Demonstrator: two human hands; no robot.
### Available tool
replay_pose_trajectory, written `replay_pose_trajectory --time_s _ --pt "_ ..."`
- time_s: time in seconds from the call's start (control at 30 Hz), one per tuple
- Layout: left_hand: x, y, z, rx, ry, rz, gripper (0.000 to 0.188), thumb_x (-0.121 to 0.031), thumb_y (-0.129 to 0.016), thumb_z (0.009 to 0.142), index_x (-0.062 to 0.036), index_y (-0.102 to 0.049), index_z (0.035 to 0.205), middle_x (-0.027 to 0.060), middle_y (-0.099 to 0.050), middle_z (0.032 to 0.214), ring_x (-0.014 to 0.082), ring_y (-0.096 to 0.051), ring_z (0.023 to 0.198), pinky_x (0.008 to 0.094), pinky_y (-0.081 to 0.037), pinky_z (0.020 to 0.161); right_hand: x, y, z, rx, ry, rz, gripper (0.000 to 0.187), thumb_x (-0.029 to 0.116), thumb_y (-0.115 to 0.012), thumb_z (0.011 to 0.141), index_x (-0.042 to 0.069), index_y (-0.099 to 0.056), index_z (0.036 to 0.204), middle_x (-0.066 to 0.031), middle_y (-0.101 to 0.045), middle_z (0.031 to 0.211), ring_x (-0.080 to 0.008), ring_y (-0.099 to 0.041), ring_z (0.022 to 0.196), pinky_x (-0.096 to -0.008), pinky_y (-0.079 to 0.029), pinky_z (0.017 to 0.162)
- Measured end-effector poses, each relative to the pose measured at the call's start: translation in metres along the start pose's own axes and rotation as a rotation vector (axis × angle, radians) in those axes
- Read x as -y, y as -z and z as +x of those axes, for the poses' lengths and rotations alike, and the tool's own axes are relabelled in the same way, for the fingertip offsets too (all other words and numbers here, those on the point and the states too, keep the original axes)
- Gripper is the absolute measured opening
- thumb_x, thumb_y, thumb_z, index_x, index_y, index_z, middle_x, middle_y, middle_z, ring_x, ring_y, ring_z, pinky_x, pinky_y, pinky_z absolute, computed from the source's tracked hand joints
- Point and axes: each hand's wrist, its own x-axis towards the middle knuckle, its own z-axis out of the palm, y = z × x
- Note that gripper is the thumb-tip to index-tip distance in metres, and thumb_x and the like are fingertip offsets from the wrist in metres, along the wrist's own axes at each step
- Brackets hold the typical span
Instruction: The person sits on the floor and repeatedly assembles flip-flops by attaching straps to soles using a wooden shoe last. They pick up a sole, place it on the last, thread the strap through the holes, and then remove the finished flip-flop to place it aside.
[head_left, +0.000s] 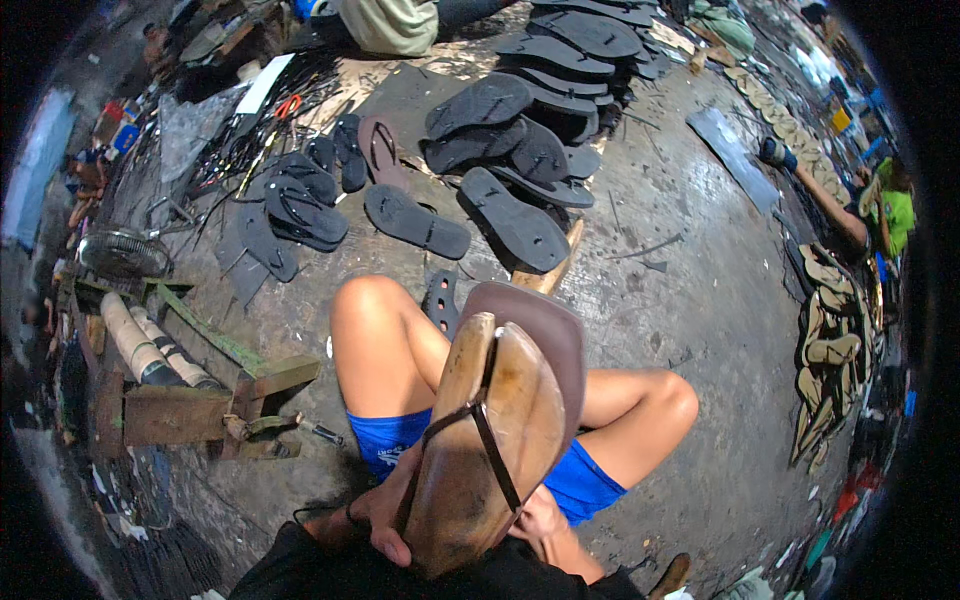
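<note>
A brown flip-flop (565, 335) is in front of my body, its sole standing out past a two-part wooden foot form (520, 400). The dark thong strap (498, 462) runs over the wood, with its front end in the slot between the two parts. My left hand (385, 510) is closed round the left side near the heel end, thumb on the edge. At the right side, by the strap's lower end, my right hand (540, 515) has its fingers bent in. Part of that hand is hidden behind the wood, so its exact hold is unclear.
Loose black flip-flops (415, 220) lie ahead on the floor, beside a tall stack (570, 70). Tan flip-flops (825, 350) lie in rows at right. A wooden frame (175, 410) and a fan (125, 255) stand at left. Other people sit ahead and at far right.
</note>
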Motion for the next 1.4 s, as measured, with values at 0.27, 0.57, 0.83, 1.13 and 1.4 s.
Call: replay_pose_trajectory --time_s 0.27,0.57,0.83,1.13,1.4 --pt "-0.032 -0.007 0.061 -0.225 -0.283 0.15 0.131 -0.047 -0.093 0.06 0.0023 -0.01 0.149 0.0171 -0.046 0.136 0.0265 -0.05 0.124 0.0414 -0.043 0.105 0.017 0.017 0.048 -0.19 0.051 -0.097 0.048 0.036 -0.071 0.091 -0.002 -0.058 0.117 -0.0056 -0.062 0.102 -0.0121 -0.06 0.092 -0.0276 -0.048 0.08" --pt "-0.037 -0.001 0.104 -0.435 -0.466 0.443 0.134 -0.048 -0.096 0.057 0.0088 -0.008 0.142 0.0238 -0.048 0.13 0.0295 -0.052 0.123 0.0422 -0.043 0.105 0.026 0.013 0.036 -0.035 0.293 -0.942 0.117 0.037 -0.094 0.064 -0.005 -0.025 0.15 -0.0277 -0.04 0.148 -0.0384 -0.039 0.14 -0.0438 -0.033 0.115" --pt "-0.065 -0.017 0.088 -0.376 -0.44 1.515 0.033 -0.027 -0.062 0.095 -0.0002 -0.07 0.113 0.0157 -0.067 0.119 0.0381 -0.056 0.115 0.0458 -0.039 0.099 0.038 0.011 0.027 -0.086 -0.03 0.441 0.115 0.039 -0.075 0.059 0.0 -0.023 0.153 -0.0193 -0.044 0.147 -0.0334 -0.048 0.132 -0.044 -0.039 0.113" --pt "-0.024 -0.028 0.07 0.011 0.171 0.694 0.034 -0.032 -0.05 0.105 -0.0022 -0.054 0.088 0.006 -0.046 0.065 0.0098 -0.047 0.064 0.0316 -0.043 0.061 0.031 0.001 -0.028 -0.464 0.184 0.82 0.098 0.037 -0.068 0.07 -0.006 -0.029 0.149 -0.0366 -0.044 0.141 -0.0472 -0.058 0.118 -0.0547 -0.049 0.102" --pt "0.003 -0.048 0.036 -0.086 0.176 0.447 0.033 -0.026 -0.038 0.108 -0.0039 -0.053 0.089 -0.0002 -0.048 0.077 0.0072 -0.043 0.074 0.0283 -0.042 0.067 0.036 -0.006 -0.045 -0.442 0.159 0.976 0.088 0.03 -0.062 0.068 -0.003 -0.037 0.146 -0.0262 -0.057 0.133 -0.0384 -0.061 0.115 -0.0494 -0.048 0.103"
